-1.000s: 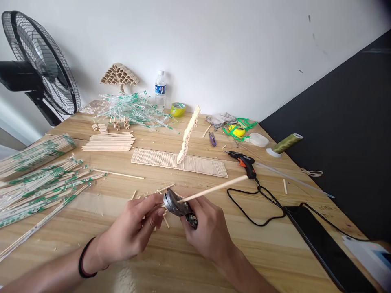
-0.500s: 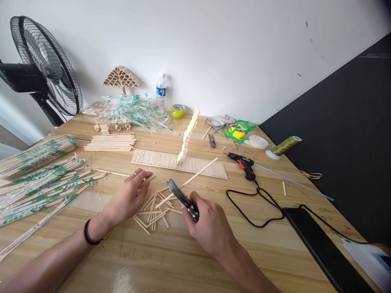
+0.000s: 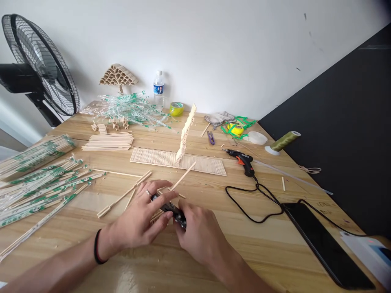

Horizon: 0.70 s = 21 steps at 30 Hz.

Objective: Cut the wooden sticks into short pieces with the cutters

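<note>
Black pliers-like cutters (image 3: 173, 211) are held in my right hand (image 3: 198, 234), above the short cut sticks. My left hand (image 3: 145, 211) reaches over the head of the tool, fingers bent around it and thumb near its side; what its fingertips pinch is hidden. A long wooden stick (image 3: 184, 176) slants up and right from behind the tool. Beyond my left hand lies a stick with short pieces beside both ends (image 3: 125, 194). Farther back, a flat mat of sticks (image 3: 149, 157) bears an upright jagged stick panel (image 3: 186, 132).
Wrapped chopsticks (image 3: 39, 179) cover the left side, near a fan (image 3: 45, 65). Loose sticks (image 3: 106, 142), plastic wrappers (image 3: 128, 108), a bottle (image 3: 159, 91) and tape (image 3: 176, 109) stand behind. A corded glue gun (image 3: 241, 160) and a black phone (image 3: 326, 244) lie right.
My left hand has moved right and down onto the tool, uncovering the stick with short pieces. The tool has moved down and left, and the slanting stick shows less length.
</note>
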Tool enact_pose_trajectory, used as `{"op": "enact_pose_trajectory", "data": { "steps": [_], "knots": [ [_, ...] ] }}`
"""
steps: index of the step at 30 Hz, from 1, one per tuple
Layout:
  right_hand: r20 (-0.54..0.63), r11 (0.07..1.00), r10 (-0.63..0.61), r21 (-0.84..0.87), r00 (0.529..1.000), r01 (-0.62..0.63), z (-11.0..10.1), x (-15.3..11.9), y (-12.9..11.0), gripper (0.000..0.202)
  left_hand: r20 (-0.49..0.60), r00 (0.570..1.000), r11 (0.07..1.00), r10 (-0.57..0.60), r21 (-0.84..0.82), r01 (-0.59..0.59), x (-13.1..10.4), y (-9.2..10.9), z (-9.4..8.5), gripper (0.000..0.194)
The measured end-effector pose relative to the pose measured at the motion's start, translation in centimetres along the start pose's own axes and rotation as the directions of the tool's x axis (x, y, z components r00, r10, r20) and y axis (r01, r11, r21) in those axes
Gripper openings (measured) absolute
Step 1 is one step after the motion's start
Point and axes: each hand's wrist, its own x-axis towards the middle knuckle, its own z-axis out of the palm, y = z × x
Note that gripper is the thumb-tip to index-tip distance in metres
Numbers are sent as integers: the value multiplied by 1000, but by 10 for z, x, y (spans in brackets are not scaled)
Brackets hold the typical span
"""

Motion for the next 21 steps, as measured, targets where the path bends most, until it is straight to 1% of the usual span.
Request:
{"op": "enact_pose_trajectory", "data": {
  "steps": [3,6,12,15,18,21],
  "knots": [
    [-3,1000,-13,-3,1000,13,2,-1,-2,10,-21,1000,1000,1,18,-1,0,-1,6,36],
    [-19,998,-33,-48,999,32,5,-2,-3,11,-55,998,1000,12,25,-10,0,-1,6,36],
    [-137,993,-112,-52,984,106,14,-1,0,11,-99,995,999,24,31,-21,0,0,3,31],
    [-150,993,-116,-52,982,109,18,1,1,8,-102,995,1000,13,18,-12,1,-3,6,28],
    [-143,994,-100,-60,985,92,18,3,3,6,-96,995,1000,-15,-8,14,1,-6,8,28],
    [-144,993,-106,-58,984,99,14,5,8,9,-107,988,991,-108,-95,99,0,-9,4,31]
  ]
}}
